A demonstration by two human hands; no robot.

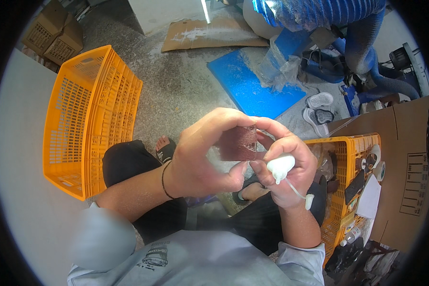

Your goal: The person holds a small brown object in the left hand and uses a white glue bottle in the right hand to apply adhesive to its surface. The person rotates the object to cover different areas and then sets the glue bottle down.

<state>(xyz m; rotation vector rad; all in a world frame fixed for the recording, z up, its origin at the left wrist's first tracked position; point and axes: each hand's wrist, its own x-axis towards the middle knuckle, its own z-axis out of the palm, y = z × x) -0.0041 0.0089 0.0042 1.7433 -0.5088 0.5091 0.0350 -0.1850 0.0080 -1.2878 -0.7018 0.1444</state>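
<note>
Both of my hands are raised in front of me, close together. My left hand [198, 155] curls round a small reddish-brown piece that looks like sandpaper [237, 144], its fingertips at the upper edge. The fingertips of my right hand [295, 164] meet the piece's right edge. In that same right hand sits a small white rounded part [281, 165] with a nub at its lower end. A thin white strip with a small white end piece [309, 201] hangs beside it. The far side of the brown piece is hidden.
Stacked orange crates [88, 124] stand at left. Another orange crate [337, 190], bearing sheets and small items, stands at right beside a large cardboard box [403, 157]. Ahead lie a blue board [238, 78], flat cardboard [214, 35], white shoes [314, 119] and blue hoses [362, 52].
</note>
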